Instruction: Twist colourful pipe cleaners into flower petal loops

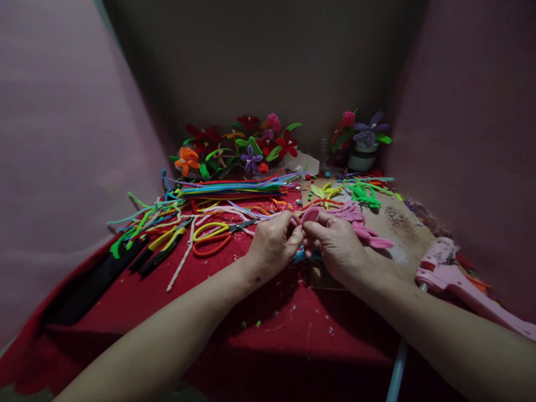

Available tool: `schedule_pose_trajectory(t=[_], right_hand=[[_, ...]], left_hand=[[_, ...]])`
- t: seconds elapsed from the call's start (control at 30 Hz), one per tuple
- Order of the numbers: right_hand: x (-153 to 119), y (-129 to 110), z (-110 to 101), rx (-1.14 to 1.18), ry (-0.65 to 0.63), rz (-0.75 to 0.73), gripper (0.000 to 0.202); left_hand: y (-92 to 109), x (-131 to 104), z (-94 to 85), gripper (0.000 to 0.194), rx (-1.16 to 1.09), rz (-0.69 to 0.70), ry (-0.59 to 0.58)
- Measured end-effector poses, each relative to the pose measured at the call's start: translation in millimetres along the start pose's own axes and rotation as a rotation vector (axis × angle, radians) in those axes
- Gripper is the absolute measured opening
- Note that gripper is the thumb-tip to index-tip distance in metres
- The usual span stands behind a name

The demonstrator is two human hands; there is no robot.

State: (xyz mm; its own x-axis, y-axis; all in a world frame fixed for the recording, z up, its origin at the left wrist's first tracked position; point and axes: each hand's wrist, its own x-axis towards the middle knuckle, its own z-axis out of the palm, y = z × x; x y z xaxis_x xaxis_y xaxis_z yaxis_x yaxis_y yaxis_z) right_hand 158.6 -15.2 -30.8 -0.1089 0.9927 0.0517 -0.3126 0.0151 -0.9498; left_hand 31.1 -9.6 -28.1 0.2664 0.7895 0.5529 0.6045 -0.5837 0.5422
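Observation:
My left hand (276,237) and my right hand (333,243) meet over the middle of the table, both closed in a pinch. Between their fingertips is a pink pipe cleaner (310,214), bent into a loop. My fingers hide its lower part. Just beyond and right of my right hand lie more pink pipe cleaner loops (372,237) on a brown board (402,229). Scissors (212,239) with a yellow and a red handle rest left of my left hand, their blades pointing toward it. A bit of blue pipe cleaner (305,256) shows beneath my hands.
Pliers (167,245) and loose pipe cleaners lie on the red cloth (234,296) at left. Behind is a bundle of coloured pipe cleaners (234,188). Pipe-cleaner flowers (251,159) and a small pot (362,156) line the back. A pink glue gun (444,268) lies at right.

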Motion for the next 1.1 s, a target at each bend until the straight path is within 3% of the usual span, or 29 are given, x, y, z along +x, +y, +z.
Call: schedule_pose_trajectory(t=[0.1,0.3,0.43,0.57,0.73,0.87,0.97,1.03,1.1], right_hand=[[-1.3,0.0,1.4,-0.020,0.009,0.002,0.007],[-3.6,-4.5,4.6,0.036,0.010,0.053,0.010],[-2.2,-4.4,2.6,0.045,0.015,0.050,0.012],[-0.1,-1.6,-0.8,0.017,0.009,0.050,0.012],[-2.1,-2.7,-0.6,-0.005,-0.002,0.023,0.012],[-5.1,-7.1,2.1,-0.076,0.000,-0.016,0.012],[-5.4,-8.7,2.9,-0.054,-0.039,0.020,0.012],[-4.2,-8.0,2.0,-0.022,-0.054,0.047,0.012],[-2.4,-6.4,0.2,0.012,-0.053,0.064,0.012]], left_hand=[[4.5,0.9,1.0,0.005,-0.047,-0.094,0.011],[6.8,4.1,0.0,0.010,-0.494,-0.432,-0.085],[2.8,4.2,-1.5,0.015,-0.533,-0.387,-0.117],[-0.9,4.0,-2.0,0.015,-0.340,-0.265,-0.081],[-1.3,3.3,-1.4,0.014,-0.204,-0.212,-0.061],[5.0,3.5,-0.3,0.012,-0.359,-0.348,-0.077],[12.2,6.2,-2.5,0.017,-0.630,-0.509,-0.225],[15.7,8.6,-5.6,0.021,-0.695,-0.547,-0.289],[16.5,10.4,-8.3,0.020,-0.702,-0.555,-0.264]])
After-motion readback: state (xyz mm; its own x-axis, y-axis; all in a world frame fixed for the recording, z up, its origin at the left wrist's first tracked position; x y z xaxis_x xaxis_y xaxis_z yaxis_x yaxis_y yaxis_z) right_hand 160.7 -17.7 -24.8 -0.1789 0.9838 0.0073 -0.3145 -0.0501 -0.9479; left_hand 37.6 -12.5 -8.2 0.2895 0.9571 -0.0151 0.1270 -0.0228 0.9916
